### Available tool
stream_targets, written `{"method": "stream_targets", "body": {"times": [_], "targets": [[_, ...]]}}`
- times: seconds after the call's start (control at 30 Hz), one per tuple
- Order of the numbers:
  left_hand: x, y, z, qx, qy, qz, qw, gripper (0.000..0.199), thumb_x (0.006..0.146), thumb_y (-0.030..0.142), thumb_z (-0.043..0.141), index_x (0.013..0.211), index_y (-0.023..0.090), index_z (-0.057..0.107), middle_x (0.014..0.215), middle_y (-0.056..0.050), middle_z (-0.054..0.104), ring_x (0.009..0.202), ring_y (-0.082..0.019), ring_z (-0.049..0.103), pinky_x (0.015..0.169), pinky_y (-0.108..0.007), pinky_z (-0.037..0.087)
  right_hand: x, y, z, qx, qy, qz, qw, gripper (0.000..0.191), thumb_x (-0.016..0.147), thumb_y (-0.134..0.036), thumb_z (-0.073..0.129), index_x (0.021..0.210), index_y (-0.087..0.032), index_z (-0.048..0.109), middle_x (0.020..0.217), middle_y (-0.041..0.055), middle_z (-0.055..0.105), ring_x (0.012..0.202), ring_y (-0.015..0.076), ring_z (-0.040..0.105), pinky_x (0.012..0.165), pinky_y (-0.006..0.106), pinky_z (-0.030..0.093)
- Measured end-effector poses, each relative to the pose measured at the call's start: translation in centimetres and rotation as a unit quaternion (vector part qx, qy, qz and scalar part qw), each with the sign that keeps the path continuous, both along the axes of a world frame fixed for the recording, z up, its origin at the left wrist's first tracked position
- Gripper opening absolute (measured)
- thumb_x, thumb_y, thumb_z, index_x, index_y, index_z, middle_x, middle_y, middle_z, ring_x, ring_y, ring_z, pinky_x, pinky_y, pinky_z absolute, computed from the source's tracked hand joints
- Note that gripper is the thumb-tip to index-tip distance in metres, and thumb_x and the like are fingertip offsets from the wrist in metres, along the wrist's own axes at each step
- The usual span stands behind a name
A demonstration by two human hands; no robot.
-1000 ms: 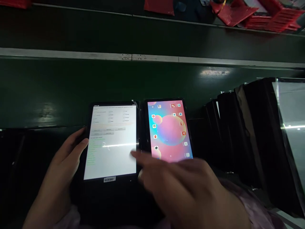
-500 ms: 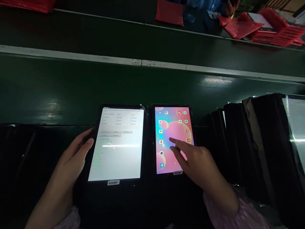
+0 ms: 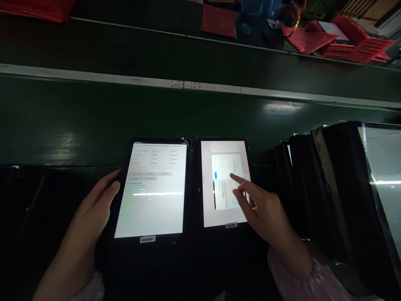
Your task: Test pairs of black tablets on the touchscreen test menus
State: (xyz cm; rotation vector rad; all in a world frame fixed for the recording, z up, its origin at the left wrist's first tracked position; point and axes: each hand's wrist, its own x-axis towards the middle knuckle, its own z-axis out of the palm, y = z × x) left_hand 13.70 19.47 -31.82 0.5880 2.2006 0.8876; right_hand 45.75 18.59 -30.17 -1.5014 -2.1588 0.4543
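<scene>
Two lit tablets lie side by side in front of me. The left tablet (image 3: 153,209) shows a white page with tick boxes, grey buttons and green text; a barcode label sits at its lower edge. My left hand (image 3: 98,202) grips this tablet's left edge, thumb along the side, with the other fingers partly hidden behind it. On the right tablet (image 3: 208,184) are pale app cards turned sideways. Over its screen, my right hand (image 3: 261,205) holds nothing, the index finger stretched out at the glass and the thumb apart from it.
To the right stands a row of several dark tablets (image 3: 332,184), leaning upright. Beyond the green bench (image 3: 125,108) and its pale metal strip are red bubble-wrap pouches (image 3: 354,46), another red pouch (image 3: 219,21), and part of a person in blue (image 3: 263,8).
The right tablet's screen has gone from a colourful home screen with icons to pale app cards. My right index finger has shifted slightly right and up. My left hand keeps its grip.
</scene>
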Motion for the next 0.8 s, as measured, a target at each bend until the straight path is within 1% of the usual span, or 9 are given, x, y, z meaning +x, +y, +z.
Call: {"method": "stream_targets", "body": {"times": [0.1, 0.2, 0.27, 0.33, 0.4, 0.47, 0.53, 0.63, 0.8], "targets": [[0.5, -0.2, 0.1, 0.018, -0.010, 0.016, 1.000, 0.036, 0.092, 0.039, 0.068, 0.126, 0.039, 0.080, 0.127, 0.001, 0.081, 0.122, -0.032, 0.076, 0.113, -0.054, 0.057, 0.1, 0.3, -0.6, -0.012, -0.001, 0.001, 1.000, 0.041, 0.117, -0.033, 0.041, 0.132, -0.012, 0.073, 0.100, 0.0098, 0.085, 0.040, 0.0091, 0.055, 0.044, 0.023, 0.050], [0.8, -0.1, 0.4, 0.018, -0.012, 0.020, 1.000, 0.034, 0.092, 0.037, 0.068, 0.124, 0.040, 0.081, 0.129, 0.002, 0.080, 0.120, -0.030, 0.077, 0.111, -0.052, 0.058, 0.5, 0.1, -0.6, -0.020, -0.012, 0.007, 1.000, 0.042, 0.117, -0.033, 0.040, 0.129, -0.013, 0.075, 0.111, 0.0122, 0.085, 0.041, 0.0095, 0.059, 0.045, 0.024, 0.053], [0.7, 0.1, 0.3, 0.012, -0.014, 0.024, 1.000, 0.033, 0.093, 0.035, 0.068, 0.123, 0.040, 0.081, 0.129, 0.003, 0.081, 0.121, -0.028, 0.076, 0.113, -0.050, 0.057, 0.9, -0.4, -0.3, -0.020, -0.009, 0.024, 0.999, 0.040, 0.116, -0.031, 0.043, 0.119, -0.016, 0.079, 0.115, 0.0111, 0.084, 0.040, 0.0084, 0.059, 0.046, 0.024, 0.054], [0.4, 0.3, 0.1, 0.003, -0.017, 0.025, 1.000, 0.034, 0.093, 0.033, 0.068, 0.123, 0.040, 0.081, 0.128, 0.004, 0.081, 0.122, -0.027, 0.076, 0.114, -0.050, 0.056, 1.3, -1.1, 0.1, -0.030, 0.000, 0.058, 0.998, 0.040, 0.116, -0.031, 0.046, 0.099, -0.019, 0.080, 0.114, 0.0092, 0.084, 0.043, 0.0084, 0.064, 0.048, 0.022, 0.055], [0.0, 0.3, -0.2, 0.002, -0.019, 0.018, 1.000, 0.035, 0.093, 0.033, 0.068, 0.125, 0.039, 0.080, 0.129, 0.003, 0.080, 0.123, -0.027, 0.075, 0.114, -0.049, 0.056, 1.7, -1.8, 0.5, -0.037, 0.010, 0.094, 0.995, 0.046, 0.116, -0.031, 0.048, 0.081, -0.020, 0.075, 0.104, 0.0067, 0.086, 0.055, 0.0114, 0.073, 0.053, 0.021, 0.057], [-0.2, 0.3, -0.4, 0.007, -0.012, 0.010, 1.000, 0.037, 0.092, 0.034, 0.068, 0.127, 0.037, 0.080, 0.135, 0.002, 0.078, 0.127, -0.028, 0.073, 0.112, -0.047, 0.058, 1.8, -2.2, 0.6, -0.025, 0.019, 0.109, 0.994, 0.049, 0.116, -0.031, 0.047, 0.074, -0.020, 0.069, 0.092, 0.0052, 0.086, 0.062, 0.0130, 0.077, 0.054, 0.020, 0.058], [-0.2, 0.1, -0.5, 0.006, 0.001, 0.009, 1.000, 0.039, 0.091, 0.037, 0.068, 0.129, 0.038, 0.079, 0.141, 0.001, 0.075, 0.131, -0.031, 0.071, 0.109, -0.048, 0.060, 1.7, -2.1, 0.6, 0.001, 0.020, 0.094, 0.995, 0.047, 0.117, -0.030, 0.046, 0.078, -0.019, 0.069, 0.098, 0.0068, 0.086, 0.054, 0.0100, 0.071, 0.050, 0.020, 0.055], [-0.1, 0.0, -0.3, 0.000, 0.008, 0.001, 1.000, 0.041, 0.092, 0.038, 0.067, 0.132, 0.039, 0.078, 0.144, 0.001, 0.074, 0.132, -0.033, 0.070, 0.109, -0.049, 0.060, 1.3, -1.2, 0.1, 0.028, -0.003, 0.054, 0.998, 0.042, 0.118, -0.030, 0.042, 0.098, -0.015, 0.075, 0.116, 0.0128, 0.084, 0.042, 0.0058, 0.059, 0.044, 0.021, 0.050], [-0.5, 0.2, -0.4, -0.016, 0.012, -0.002, 1.000, 0.038, 0.091, 0.037, 0.068, 0.127, 0.037, 0.080, 0.140, 0.002, 0.075, 0.130, -0.031, 0.071, 0.107, -0.046, 0.061, 1.1, -0.3, -0.7, 0.053, -0.050, 0.029, 0.997, 0.044, 0.119, -0.032, 0.039, 0.121, -0.012, 0.078, 0.099, 0.0095, 0.085, 0.038, 0.0072, 0.057, 0.044, 0.021, 0.048]]}}
